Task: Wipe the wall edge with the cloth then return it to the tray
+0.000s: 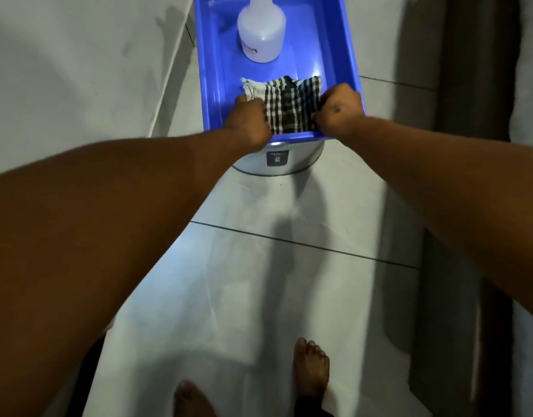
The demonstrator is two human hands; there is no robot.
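A black-and-white checked cloth (286, 106) lies folded in the near end of a blue plastic tray (211, 85). My left hand (248, 120) grips the cloth's left side and my right hand (338, 108) grips its right side, both with fingers closed on the fabric. The cloth's near corners are hidden under my hands. The pale wall (63, 70) rises on the left, and its bottom edge (169, 82) meets the floor just left of the tray.
A white plastic bottle (260, 31) lies in the far part of the tray. The tray rests on a round metal bin (292, 159). Grey floor tiles (259, 281) stretch toward my bare feet (310, 371). A dark door frame (475, 85) runs along the right.
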